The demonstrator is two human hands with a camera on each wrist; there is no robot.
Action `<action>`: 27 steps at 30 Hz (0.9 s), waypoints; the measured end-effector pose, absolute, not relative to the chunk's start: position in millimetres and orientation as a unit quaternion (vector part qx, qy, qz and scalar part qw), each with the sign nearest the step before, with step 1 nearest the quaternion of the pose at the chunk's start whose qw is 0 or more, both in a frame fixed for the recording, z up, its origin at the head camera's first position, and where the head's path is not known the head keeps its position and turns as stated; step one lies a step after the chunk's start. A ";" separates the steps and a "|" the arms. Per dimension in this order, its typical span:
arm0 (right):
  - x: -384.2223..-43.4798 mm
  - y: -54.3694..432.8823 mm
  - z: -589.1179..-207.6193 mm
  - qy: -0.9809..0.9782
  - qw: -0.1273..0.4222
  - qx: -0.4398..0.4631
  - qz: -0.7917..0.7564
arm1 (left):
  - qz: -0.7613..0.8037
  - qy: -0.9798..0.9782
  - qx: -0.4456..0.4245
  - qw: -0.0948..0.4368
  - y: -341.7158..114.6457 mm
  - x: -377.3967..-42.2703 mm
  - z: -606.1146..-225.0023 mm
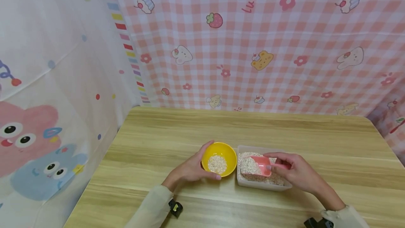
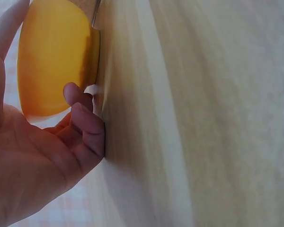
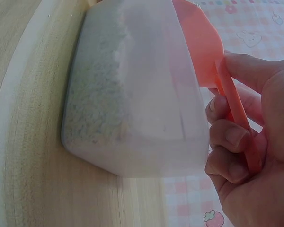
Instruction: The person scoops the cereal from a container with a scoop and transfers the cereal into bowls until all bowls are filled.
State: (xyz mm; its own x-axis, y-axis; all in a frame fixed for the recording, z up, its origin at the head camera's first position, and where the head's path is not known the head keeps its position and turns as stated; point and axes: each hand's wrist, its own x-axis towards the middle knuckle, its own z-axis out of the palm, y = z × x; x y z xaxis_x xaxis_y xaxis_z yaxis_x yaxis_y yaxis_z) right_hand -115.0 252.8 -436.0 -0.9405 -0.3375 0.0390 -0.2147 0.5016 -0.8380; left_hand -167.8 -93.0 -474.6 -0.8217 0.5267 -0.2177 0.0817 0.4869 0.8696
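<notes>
My left hand [image 1: 193, 166] holds a yellow bowl [image 1: 232, 166] from its left side, thumb at the near rim and fingers round the far side. Some oats [image 1: 217, 164] lie in the bottom of the bowl. In the left wrist view the bowl [image 2: 54, 56] stands upright at the wooden surface. My right hand [image 1: 295, 170] grips the handle of a pink scoop [image 1: 264, 166], its fingers curled round it in the right wrist view. Heaped with oats, the scoop is over a translucent plastic box [image 1: 262, 185] of oats, right of the bowl.
Bowl and box stand side by side on a wood-grain table [image 1: 177, 126]. Behind it hangs a pink checked cloth [image 1: 237, 45], and a white cartoon-print cloth [image 1: 63, 80] hangs at the left. A black wrist strap [image 1: 175, 208] sits on the left sleeve.
</notes>
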 end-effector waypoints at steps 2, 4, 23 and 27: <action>-114.7 252.6 -436.3 0.862 0.063 -0.167 -0.475 | 0.473 0.828 0.185 0.237 -93.6 -167.8 -474.4; -114.1 252.5 -436.2 0.858 0.061 -0.173 -0.480 | 0.475 0.826 0.188 0.238 -94.0 -168.0 -474.5; -120.0 256.8 -421.9 0.857 0.028 -0.203 -0.474 | 0.461 0.834 0.198 0.230 -93.7 -170.1 -475.8; -121.8 255.3 -418.0 0.855 0.029 -0.204 -0.475 | 0.458 0.835 0.199 0.230 -93.8 -169.9 -475.6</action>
State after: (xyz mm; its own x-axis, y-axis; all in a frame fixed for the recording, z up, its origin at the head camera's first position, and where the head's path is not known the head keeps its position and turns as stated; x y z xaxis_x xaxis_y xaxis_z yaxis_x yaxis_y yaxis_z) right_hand -121.8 255.3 -418.0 -0.9154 -0.3761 0.1435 -0.3205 0.4654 -0.8251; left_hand -169.9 -93.8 -475.6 -0.8143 0.5439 -0.2027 0.1219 0.5017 0.8564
